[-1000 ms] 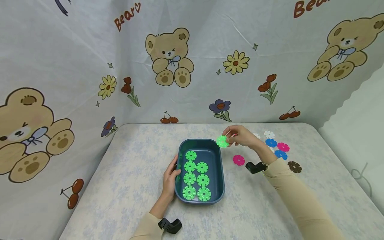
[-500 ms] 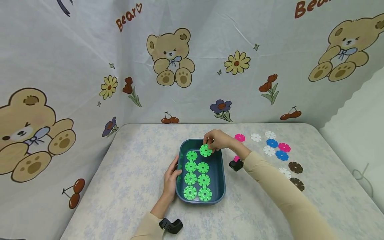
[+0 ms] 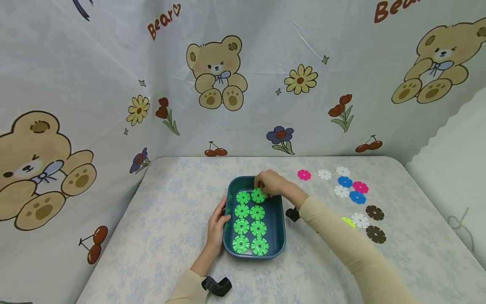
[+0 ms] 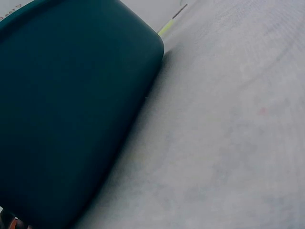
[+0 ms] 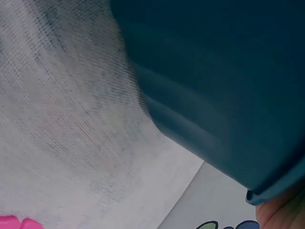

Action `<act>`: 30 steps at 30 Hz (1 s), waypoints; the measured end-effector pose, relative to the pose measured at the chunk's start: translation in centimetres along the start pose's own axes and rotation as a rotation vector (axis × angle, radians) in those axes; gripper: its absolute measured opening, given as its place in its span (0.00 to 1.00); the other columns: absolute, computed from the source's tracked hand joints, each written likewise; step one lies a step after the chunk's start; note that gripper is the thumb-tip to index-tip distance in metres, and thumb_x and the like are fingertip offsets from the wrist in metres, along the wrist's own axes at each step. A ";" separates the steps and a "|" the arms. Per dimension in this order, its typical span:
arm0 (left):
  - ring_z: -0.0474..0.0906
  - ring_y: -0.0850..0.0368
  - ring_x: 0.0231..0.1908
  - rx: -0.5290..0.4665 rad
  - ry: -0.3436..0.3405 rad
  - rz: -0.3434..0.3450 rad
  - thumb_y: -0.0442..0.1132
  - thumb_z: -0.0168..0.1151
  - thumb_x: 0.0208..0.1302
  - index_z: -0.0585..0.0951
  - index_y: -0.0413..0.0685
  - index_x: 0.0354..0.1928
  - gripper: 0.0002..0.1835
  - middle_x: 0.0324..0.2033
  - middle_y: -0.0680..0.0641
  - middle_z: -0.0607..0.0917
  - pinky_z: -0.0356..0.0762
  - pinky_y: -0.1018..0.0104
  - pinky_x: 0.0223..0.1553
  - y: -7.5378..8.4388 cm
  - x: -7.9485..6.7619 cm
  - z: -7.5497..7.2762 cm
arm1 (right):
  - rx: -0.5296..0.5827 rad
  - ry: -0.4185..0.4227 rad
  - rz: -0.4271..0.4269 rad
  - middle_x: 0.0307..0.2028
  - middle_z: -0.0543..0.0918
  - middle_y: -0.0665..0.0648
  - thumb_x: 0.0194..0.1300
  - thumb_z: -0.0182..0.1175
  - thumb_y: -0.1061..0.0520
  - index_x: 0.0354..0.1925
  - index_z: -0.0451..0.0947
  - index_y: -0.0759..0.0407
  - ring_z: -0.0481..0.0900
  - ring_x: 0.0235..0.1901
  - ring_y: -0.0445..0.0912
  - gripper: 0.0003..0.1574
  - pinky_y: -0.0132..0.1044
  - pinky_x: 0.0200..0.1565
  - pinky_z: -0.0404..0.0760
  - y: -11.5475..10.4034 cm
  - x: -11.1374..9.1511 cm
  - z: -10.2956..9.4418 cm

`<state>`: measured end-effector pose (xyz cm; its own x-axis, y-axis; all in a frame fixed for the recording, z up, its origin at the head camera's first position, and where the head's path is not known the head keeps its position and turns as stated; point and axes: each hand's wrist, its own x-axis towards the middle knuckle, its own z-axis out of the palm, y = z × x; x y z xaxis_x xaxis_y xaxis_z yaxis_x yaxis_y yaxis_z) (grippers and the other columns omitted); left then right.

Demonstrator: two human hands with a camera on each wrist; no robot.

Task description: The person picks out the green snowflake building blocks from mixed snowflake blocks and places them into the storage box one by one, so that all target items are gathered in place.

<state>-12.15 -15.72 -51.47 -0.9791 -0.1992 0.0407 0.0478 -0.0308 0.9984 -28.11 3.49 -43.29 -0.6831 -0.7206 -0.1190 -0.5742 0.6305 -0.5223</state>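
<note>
A dark blue tray [image 3: 274,236] stands on the table in the head view. Inside it, green notched plastic discs [image 3: 241,226] lie in two columns. My left hand [image 3: 216,226] grips the tray's left wall, thumb over the rim. Over the far end of the tray, my right hand [image 3: 271,183] pinches a green notched disc [image 3: 258,195] at the top of the right column, its fingertips partly hidden. Both wrist views mostly show the tray's outer wall [image 4: 71,105]; at the right wrist view's lower right corner, a bit of the right hand shows past the rim.
Loose discs lie right of the tray: pink [image 3: 304,175], white [image 3: 341,191], blue [image 3: 357,197], brown [image 3: 376,234], and a yellow one [image 3: 348,221] partly behind the right sleeve. A bear-print cloth [image 3: 258,126] hangs behind the table.
My right hand has carried the green disc leftward over the rim and lowered it into the tray's far end, beside the left column's top disc. The left hand keeps its grip on the tray.
</note>
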 end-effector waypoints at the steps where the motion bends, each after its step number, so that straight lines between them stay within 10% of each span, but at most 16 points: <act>1: 0.66 0.44 0.64 0.001 -0.001 0.002 0.31 0.48 0.67 0.64 0.52 0.73 0.32 0.73 0.47 0.64 0.64 0.61 0.59 0.0 0.0 0.0 | -0.016 -0.003 0.002 0.30 0.85 0.59 0.59 0.61 0.72 0.42 0.84 0.65 0.80 0.18 0.43 0.13 0.31 0.22 0.78 0.0 0.1 0.2; 25: 0.65 0.44 0.63 -0.005 -0.005 0.008 0.31 0.47 0.67 0.64 0.51 0.73 0.31 0.72 0.46 0.65 0.64 0.64 0.58 0.2 -0.2 -0.1 | -0.377 0.110 -0.007 0.20 0.74 0.54 0.65 0.56 0.69 0.29 0.84 0.62 0.64 0.22 0.44 0.12 0.36 0.28 0.68 -1.1 0.1 2.0; 30: 0.65 0.43 0.64 -0.015 -0.011 0.014 0.30 0.48 0.66 0.64 0.51 0.73 0.32 0.72 0.46 0.66 0.65 0.65 0.58 0.3 -0.1 0.0 | -0.362 0.133 -0.006 0.31 0.85 0.59 0.63 0.56 0.71 0.37 0.85 0.63 0.77 0.27 0.46 0.12 0.38 0.33 0.79 -1.2 -0.6 1.5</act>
<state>-12.00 -15.69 -51.16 -0.9803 -0.1894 0.0557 0.0648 -0.0424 0.9970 -26.30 2.75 -43.85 -0.7179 -0.6961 0.0061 -0.6845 0.7043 -0.1882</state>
